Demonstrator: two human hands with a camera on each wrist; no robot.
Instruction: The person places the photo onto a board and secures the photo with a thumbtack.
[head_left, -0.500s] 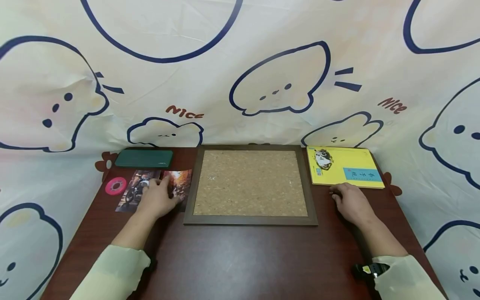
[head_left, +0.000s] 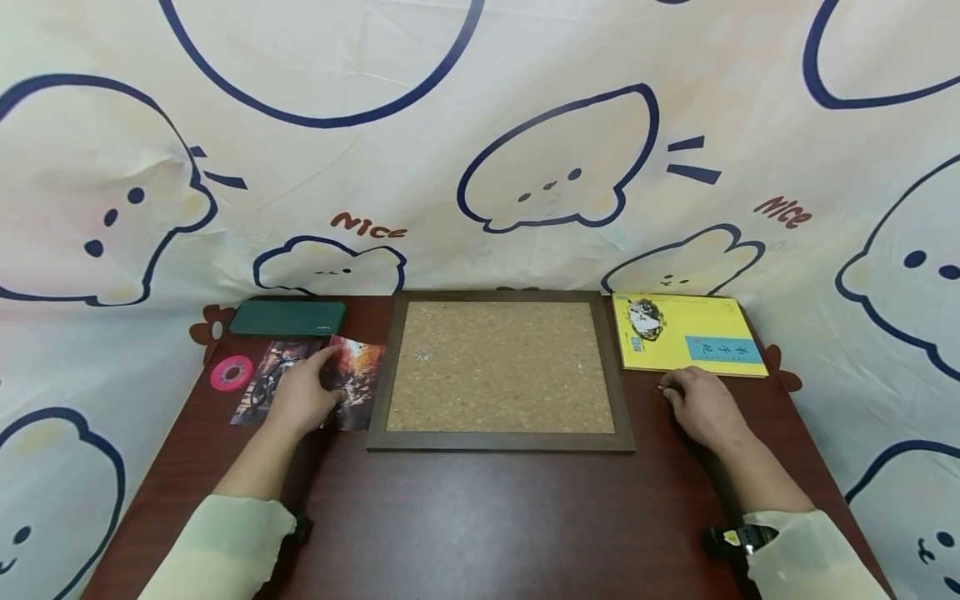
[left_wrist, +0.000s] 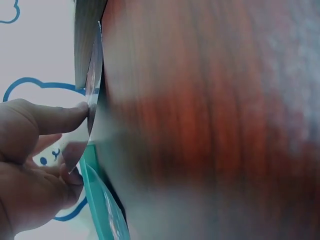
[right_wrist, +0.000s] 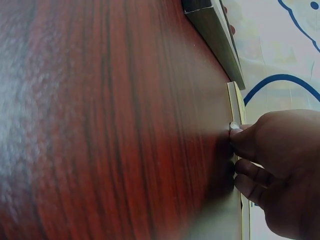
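In the head view my left hand (head_left: 300, 396) holds a photo print (head_left: 358, 379) with an orange autumn scene, left of the framed cork board (head_left: 502, 367). The left wrist view shows this print (left_wrist: 94, 75) bowed between thumb and fingers. Partly under my left hand lies a second print (head_left: 258, 392) with a motorcycle. My right hand (head_left: 705, 404) rests at the near edge of a yellow book (head_left: 690, 333), fingers curled. A small shiny thing (right_wrist: 234, 125) shows at its fingertips in the right wrist view; its kind is too small to tell.
A pink ring-shaped roll (head_left: 232, 372) sits by the table's left edge. Behind the prints lies a dark green flat case (head_left: 287, 317). A printed cloth (head_left: 540, 258) hangs along the back of the brown table (head_left: 480, 525).
My left hand has shifted slightly left and toward me. The autumn print has come up a little and bowed, with more of it showing. The right hand stays in place.
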